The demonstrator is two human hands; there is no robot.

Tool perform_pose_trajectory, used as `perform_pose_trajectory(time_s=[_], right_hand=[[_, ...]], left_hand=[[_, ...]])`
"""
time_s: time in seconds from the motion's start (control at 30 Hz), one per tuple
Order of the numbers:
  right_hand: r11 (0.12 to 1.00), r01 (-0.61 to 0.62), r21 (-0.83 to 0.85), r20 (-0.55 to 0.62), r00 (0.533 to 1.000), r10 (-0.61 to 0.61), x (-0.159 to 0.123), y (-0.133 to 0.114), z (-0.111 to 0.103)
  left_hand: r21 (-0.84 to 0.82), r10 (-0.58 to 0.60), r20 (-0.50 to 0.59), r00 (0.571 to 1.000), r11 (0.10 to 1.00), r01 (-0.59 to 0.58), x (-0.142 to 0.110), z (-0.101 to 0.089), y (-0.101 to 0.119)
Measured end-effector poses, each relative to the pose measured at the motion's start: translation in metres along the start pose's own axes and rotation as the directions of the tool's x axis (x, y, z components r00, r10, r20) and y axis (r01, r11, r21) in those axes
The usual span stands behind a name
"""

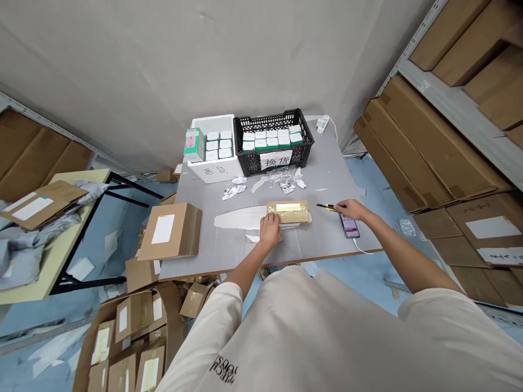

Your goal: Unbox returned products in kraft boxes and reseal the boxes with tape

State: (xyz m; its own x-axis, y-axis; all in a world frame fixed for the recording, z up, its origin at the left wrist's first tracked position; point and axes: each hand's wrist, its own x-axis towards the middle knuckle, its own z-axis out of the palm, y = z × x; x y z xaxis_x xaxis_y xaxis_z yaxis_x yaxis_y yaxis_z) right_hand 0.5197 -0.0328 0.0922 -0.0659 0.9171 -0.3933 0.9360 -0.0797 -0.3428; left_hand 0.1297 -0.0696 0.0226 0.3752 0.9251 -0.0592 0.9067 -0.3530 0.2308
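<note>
My left hand (pixel 270 231) grips the near left corner of a small taped cardboard box (pixel 296 216), its fingers over the top. A white label with a yellow edge (pixel 288 207) is on the box's top. Beneath the box lies a long whitish worn patch (pixel 237 218) on the grey table (pixel 212 252). To the right, my right hand (pixel 352 209) is closed round a yellow and black utility knife (pixel 328 207), its tip pointing left toward the box and apart from it. Just below that hand lies a phone (pixel 350 227) with its screen lit and a white cable attached.
At the back stand a white foam box (pixel 216 173) and a black crate (pixel 302 158), both holding several small white-and-green boxes. Crumpled paper (pixel 233 191) and clear plastic (pixel 281 175) lie before them. A larger carton (pixel 175 231) sits at the left. Shelves of cartons (pixel 433 147) rise at right.
</note>
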Motion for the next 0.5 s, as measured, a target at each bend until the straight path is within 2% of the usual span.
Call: perform_pose_trajectory(time_s=[0.17,0.3,0.5], right_hand=[[0.978,-0.011,0.209,0.032,0.999,0.005,-0.007,-0.004,0.02],[0.958,-0.004,0.288,0.031,0.999,-0.005,-0.009,-0.011,0.028],[0.96,0.048,0.274,0.06,0.996,-0.067,-0.003,-0.006,0.032]], left_hand=[[-0.012,0.116,0.075,0.99,0.993,-0.115,0.038,0.0,0.027],[0.065,0.107,0.155,0.982,0.991,-0.118,0.065,0.004,0.039],[0.138,0.129,0.219,0.967,0.977,-0.161,0.076,0.009,0.042]])
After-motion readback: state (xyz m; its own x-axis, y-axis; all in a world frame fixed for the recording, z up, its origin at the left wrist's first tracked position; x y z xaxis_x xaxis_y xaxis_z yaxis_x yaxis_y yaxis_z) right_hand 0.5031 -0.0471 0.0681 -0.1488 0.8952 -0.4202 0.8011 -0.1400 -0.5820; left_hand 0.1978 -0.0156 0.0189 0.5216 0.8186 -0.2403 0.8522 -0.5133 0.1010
